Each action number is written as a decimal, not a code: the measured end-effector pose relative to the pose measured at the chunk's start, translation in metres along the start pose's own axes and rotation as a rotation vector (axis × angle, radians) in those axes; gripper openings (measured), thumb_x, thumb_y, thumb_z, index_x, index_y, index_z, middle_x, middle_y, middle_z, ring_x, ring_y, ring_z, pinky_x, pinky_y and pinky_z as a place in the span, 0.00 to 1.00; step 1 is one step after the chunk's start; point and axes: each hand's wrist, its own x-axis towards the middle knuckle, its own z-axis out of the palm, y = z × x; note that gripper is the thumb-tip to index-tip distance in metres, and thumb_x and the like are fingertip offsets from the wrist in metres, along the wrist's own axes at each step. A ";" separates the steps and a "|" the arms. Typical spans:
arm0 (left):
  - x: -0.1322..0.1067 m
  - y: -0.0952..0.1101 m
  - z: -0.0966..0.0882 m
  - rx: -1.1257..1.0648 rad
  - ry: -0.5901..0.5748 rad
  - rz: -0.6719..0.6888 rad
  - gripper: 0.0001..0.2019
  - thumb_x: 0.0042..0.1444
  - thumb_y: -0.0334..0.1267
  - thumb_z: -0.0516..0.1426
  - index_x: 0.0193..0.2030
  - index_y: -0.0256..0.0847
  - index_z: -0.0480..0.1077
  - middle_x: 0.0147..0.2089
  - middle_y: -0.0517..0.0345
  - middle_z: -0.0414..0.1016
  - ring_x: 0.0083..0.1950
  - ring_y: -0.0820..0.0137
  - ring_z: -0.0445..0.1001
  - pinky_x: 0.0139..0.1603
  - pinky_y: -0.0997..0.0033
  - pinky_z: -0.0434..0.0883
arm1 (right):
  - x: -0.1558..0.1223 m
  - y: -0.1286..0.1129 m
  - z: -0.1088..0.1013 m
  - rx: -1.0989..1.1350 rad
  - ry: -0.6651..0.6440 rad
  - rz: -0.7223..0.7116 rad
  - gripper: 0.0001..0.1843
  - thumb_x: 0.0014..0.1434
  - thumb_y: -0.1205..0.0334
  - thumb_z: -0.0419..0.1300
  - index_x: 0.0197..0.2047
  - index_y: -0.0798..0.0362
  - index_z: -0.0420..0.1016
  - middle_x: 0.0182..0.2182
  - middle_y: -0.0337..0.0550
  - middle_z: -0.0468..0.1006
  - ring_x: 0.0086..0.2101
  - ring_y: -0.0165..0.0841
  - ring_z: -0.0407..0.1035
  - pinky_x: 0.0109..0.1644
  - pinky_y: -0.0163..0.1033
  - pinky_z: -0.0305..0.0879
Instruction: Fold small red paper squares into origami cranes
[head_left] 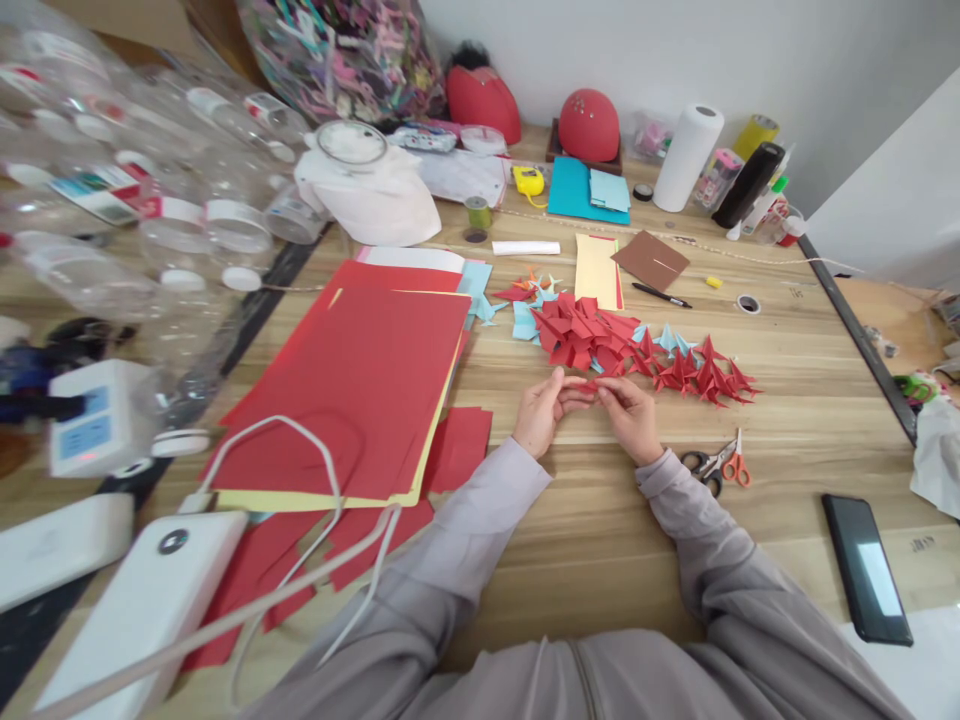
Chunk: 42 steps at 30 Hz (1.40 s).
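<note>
Between my two hands is a small piece of folded red paper (591, 386), gripped by the fingertips from both sides. My left hand (541, 413) is closed on its left end, and my right hand (631, 416) pinches its right end. Just beyond the fingers lies a heap of red folded paper pieces (581, 328). It runs on to the right into a row of red paper cranes (709, 372), with light blue cranes (673, 340) behind them. Two pairs of scissors, one black-handled (705, 463) and one orange-handled (737, 467), lie by my right sleeve.
Large red paper sheets (360, 390) are stacked at left, with cut red pieces (459, 447) beside them. A white power bank (150, 610) and cable sit lower left, near several plastic bottles (180, 215). A phone (866, 568) lies right; a pen (661, 294) lies beyond the cranes.
</note>
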 end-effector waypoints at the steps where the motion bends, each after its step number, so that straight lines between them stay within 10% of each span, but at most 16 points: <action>1: 0.000 0.000 0.000 -0.016 -0.001 -0.012 0.24 0.46 0.56 0.62 0.33 0.32 0.75 0.29 0.50 0.79 0.31 0.68 0.79 0.32 0.72 0.74 | 0.000 0.000 0.000 0.016 0.001 0.018 0.09 0.58 0.58 0.59 0.40 0.49 0.79 0.31 0.41 0.77 0.30 0.31 0.72 0.38 0.39 0.69; 15: -0.004 0.002 0.001 0.164 -0.005 0.024 0.18 0.32 0.33 0.70 0.34 0.37 0.76 0.31 0.55 0.79 0.33 0.70 0.76 0.37 0.69 0.72 | 0.002 0.000 0.001 0.196 0.060 0.173 0.11 0.51 0.55 0.66 0.37 0.49 0.80 0.37 0.42 0.82 0.39 0.36 0.75 0.48 0.44 0.70; 42: -0.004 0.000 0.000 0.197 0.019 0.043 0.12 0.38 0.41 0.68 0.31 0.39 0.77 0.28 0.58 0.77 0.30 0.73 0.73 0.38 0.69 0.72 | 0.005 -0.006 -0.002 0.374 -0.034 0.280 0.11 0.47 0.53 0.67 0.32 0.50 0.78 0.29 0.38 0.80 0.30 0.30 0.71 0.39 0.38 0.68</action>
